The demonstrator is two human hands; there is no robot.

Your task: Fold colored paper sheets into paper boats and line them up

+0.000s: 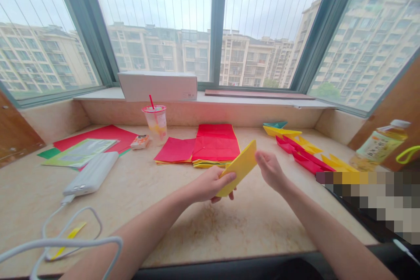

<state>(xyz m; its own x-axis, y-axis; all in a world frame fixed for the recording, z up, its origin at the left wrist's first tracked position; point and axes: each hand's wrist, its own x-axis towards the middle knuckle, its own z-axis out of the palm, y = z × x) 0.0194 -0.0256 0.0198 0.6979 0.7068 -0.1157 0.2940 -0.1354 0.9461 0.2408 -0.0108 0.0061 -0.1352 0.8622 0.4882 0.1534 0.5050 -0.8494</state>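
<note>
A folded piece of yellow paper [241,167] is held tilted above the marble counter. My left hand [219,184] grips its lower left end, thumb on top and fingers beneath. At the upper right end, my right hand [269,169] is closed with its fingers curled against the paper's edge; whether it pinches the edge is hard to see. Just behind the hands lies a stack of red and yellow paper [216,142], with a smaller stack of red sheets [175,149] beside it on the left.
Folded paper boats [303,157] in yellow, red and green line the right side, near a tea bottle [377,144]. A lidded cup with a straw [155,122] stands behind. At left are a white power bank [93,173], its cable [82,241] and a packet of paper [82,151].
</note>
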